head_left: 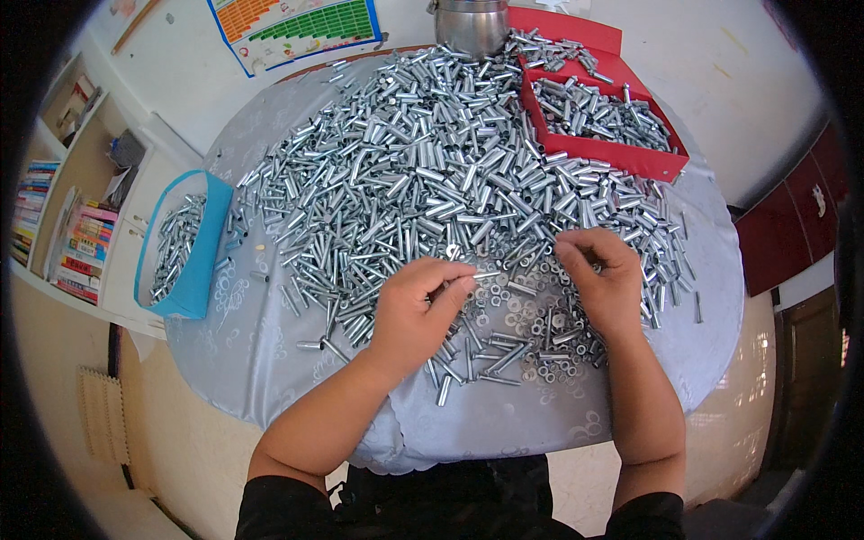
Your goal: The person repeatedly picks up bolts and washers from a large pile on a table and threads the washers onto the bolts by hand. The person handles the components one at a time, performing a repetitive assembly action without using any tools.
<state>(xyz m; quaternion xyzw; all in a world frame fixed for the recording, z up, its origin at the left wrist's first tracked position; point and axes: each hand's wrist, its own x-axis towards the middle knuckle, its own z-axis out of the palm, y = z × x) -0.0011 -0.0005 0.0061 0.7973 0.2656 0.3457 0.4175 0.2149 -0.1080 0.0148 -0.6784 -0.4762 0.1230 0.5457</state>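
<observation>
One slim metal pin (489, 274) is over the near part of a broad heap of silvery metal sleeves and bolts (396, 175), lying roughly level and pointing toward the heap's right side. The left hand (414, 308) has hold of its left end, thumb and forefinger pressed together with no gap showing at the tips. At the heap's near right edge, the right hand (608, 277) is curled, its thumb and forefinger drawn close together; whether anything sits between them I cannot tell. Between the two hands, along the heap's near edge, lie washers and nuts (551, 371), with several loose bolts (506, 360) just beside them. Beneath the heap spreads a pale grey patterned tablecloth (261, 378) on a rounded table. Left of the heap stands a blue bin (209, 256) containing more metal pieces. At the heap's far right, a red box (616, 160) with its lid up is filled with similar parts. Directly behind the heap is a metal pot (472, 29). Well beyond the heap's left side are shelves of books (88, 236).
</observation>
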